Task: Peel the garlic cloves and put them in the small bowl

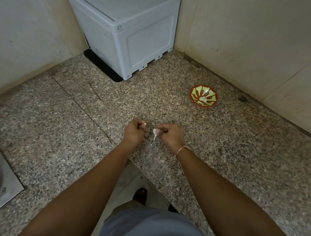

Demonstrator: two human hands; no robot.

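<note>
1. Left hand [135,130]: fingers curled, pinching a small pale scrap [143,124] at the fingertips, probably garlic skin; too small to tell for sure.
2. Right hand [168,134]: fingers curled, gripping a garlic clove [156,131], with a thin strip of skin dangling below it.
3. Both hands held just above the speckled stone counter [60,131], close together but not touching, clove between them.
4. Thread bracelet [181,150], red and white, tied round the right wrist.
5. Small bowl [203,97]: red rim, green-and-red pattern inside, sitting on the counter beyond and to the right of the hands, well apart from them, near the wall. Pale bits inside near the middle; cannot tell whether cloves or pattern.
6. Grey plastic box [123,31] standing in the far corner on a black mat [103,68].
7. Steel sink [0,178] edge showing at the far left.
8. Grey shorts and a sandalled foot [140,195] visible below, on the floor beside the counter edge.
</note>
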